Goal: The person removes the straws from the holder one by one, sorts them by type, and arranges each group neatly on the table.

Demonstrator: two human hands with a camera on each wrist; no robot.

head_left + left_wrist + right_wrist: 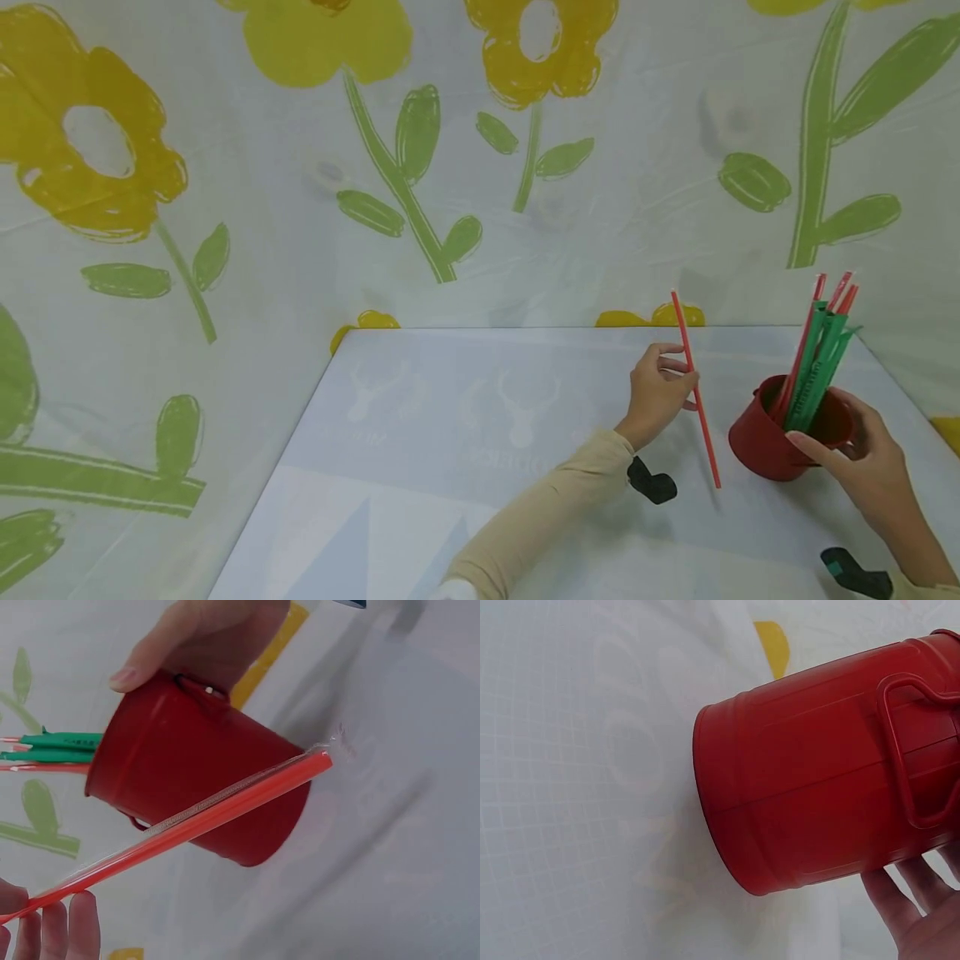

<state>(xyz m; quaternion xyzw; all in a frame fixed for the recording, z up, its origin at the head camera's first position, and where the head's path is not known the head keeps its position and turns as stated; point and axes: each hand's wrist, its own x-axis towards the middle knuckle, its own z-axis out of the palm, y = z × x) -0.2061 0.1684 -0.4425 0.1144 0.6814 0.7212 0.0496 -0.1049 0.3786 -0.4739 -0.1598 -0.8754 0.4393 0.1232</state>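
Note:
My left hand [658, 393] pinches a red straw [697, 400] in a clear wrapper, holding it upright with a slight tilt above the table. In the left wrist view the straw [247, 796] crosses in front of a red metal bucket [187, 765]. On the right, my right hand [873, 454] grips the rim and side of that bucket [757, 437]. Several red straws [800, 354] and green printed wrappers [817, 375] stand in it, leaning right. The right wrist view shows the bucket's side handle [896, 750]; whether its base touches the table I cannot tell.
A white table [420, 467] with faint printed patterns lies beneath the hands. Behind it hangs a pale cloth [637, 192] with yellow flowers and green leaves. Black straps [652, 482] show by both wrists.

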